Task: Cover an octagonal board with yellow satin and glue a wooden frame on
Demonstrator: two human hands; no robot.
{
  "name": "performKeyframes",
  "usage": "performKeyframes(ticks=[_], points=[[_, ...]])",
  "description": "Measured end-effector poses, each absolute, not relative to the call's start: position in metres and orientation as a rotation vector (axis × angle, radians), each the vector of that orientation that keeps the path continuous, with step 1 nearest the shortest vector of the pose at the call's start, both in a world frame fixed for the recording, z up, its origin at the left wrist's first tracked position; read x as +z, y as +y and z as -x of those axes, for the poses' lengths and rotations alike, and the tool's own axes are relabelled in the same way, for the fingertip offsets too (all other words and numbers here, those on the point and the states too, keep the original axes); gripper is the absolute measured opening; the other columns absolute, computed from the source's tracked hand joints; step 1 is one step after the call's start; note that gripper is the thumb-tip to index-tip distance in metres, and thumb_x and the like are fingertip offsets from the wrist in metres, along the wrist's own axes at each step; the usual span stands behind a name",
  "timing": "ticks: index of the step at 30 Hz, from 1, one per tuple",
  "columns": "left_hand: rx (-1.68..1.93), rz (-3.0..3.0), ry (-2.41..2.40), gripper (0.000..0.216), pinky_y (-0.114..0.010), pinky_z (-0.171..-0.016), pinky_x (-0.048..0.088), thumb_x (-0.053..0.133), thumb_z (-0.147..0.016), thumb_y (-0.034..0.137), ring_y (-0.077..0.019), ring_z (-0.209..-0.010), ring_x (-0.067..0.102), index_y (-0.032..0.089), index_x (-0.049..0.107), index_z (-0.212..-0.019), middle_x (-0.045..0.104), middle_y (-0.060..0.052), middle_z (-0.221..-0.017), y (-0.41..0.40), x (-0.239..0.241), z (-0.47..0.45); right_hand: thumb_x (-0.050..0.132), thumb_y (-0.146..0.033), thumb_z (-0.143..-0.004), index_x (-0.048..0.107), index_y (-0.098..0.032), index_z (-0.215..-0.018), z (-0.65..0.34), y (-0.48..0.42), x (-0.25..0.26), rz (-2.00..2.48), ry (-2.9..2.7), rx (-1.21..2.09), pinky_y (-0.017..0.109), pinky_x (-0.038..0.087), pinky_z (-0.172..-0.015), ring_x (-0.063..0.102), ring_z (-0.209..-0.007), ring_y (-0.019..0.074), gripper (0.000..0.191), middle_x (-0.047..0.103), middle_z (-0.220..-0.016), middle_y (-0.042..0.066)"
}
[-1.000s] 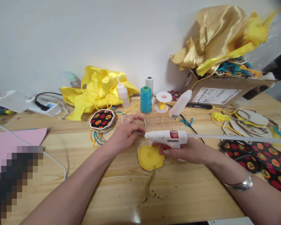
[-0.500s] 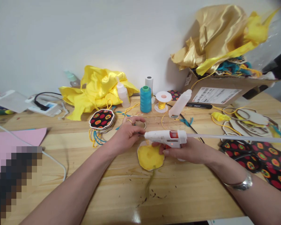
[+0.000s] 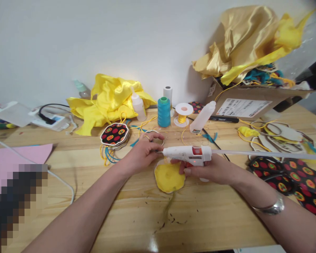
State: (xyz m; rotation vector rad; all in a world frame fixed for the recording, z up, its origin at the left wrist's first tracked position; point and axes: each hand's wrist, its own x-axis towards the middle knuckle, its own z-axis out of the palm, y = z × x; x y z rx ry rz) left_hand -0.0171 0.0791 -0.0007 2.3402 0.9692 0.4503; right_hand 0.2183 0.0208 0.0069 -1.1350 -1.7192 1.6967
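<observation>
My right hand (image 3: pixel 193 169) grips a white hot glue gun (image 3: pixel 186 154), with a long clear glue stick (image 3: pixel 255 153) running out of its back. The gun's nozzle points left and meets the fingertips of my left hand (image 3: pixel 144 151). That hand is curled around a thin, pale-edged ring-shaped frame (image 3: pixel 162 141), mostly hidden by the fingers. Just below the gun lies a yellow fabric-covered piece (image 3: pixel 170 177) with a wavy edge, partly behind my right fingers.
Behind my hands stand a teal thread cone (image 3: pixel 164 112), a yellow cord spool (image 3: pixel 183 118) and white squeeze bottles (image 3: pixel 202 117). Patterned pieces (image 3: pixel 115 133) are stacked left. Yellow satin (image 3: pixel 105 102) lies behind them. A cardboard box (image 3: pixel 242 102), scissors (image 3: pixel 277 175) and patterned cloth (image 3: pixel 302 172) are right.
The glue gun has shifted very slightly to the right, and the left fingers have moved a little around the ring-shaped frame. Everything else stays in place.
</observation>
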Motion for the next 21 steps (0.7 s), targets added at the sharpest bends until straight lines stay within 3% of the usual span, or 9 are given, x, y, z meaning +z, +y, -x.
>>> performKeyframes(ticks=[9,13,21], points=[[0.484,-2.327,0.938,0.016,-0.043,-0.102,0.034,0.058,-0.082,0.017,-0.0247,-0.116,0.046,0.022,0.073,-0.085,0.051,-0.007,-0.118,0.0805,-0.0042,0.0182,0.065,-0.030,-0.077,0.062,-0.018,-0.112,-0.2172,0.0214,0.0148,1.089,-1.566,1.703,0.028,0.049,-0.070,0.060,-0.076,0.0144,0.037,0.067,-0.084,0.002],[0.491,-2.303,0.937,0.014,-0.042,-0.100,0.036,0.058,-0.081,0.016,-0.0242,-0.113,0.048,0.020,0.072,-0.081,0.051,-0.008,-0.119,0.0805,-0.0053,0.0185,0.066,-0.029,-0.076,0.061,-0.019,-0.114,-0.2178,0.0215,0.0157,1.047,-1.509,1.681,0.026,0.049,-0.066,0.059,-0.074,0.0136,0.039,0.068,-0.091,0.003],[0.522,-2.256,0.884,0.019,-0.039,-0.101,0.038,0.057,-0.081,0.013,-0.0235,-0.115,0.048,0.021,0.071,-0.093,0.054,-0.008,-0.116,0.0789,0.0002,0.0175,0.066,-0.030,-0.077,0.062,-0.019,-0.115,-0.2190,0.0204,0.0135,1.063,-1.508,1.807,0.023,0.046,-0.057,0.058,-0.066,0.0124,0.039,0.068,-0.081,0.002]])
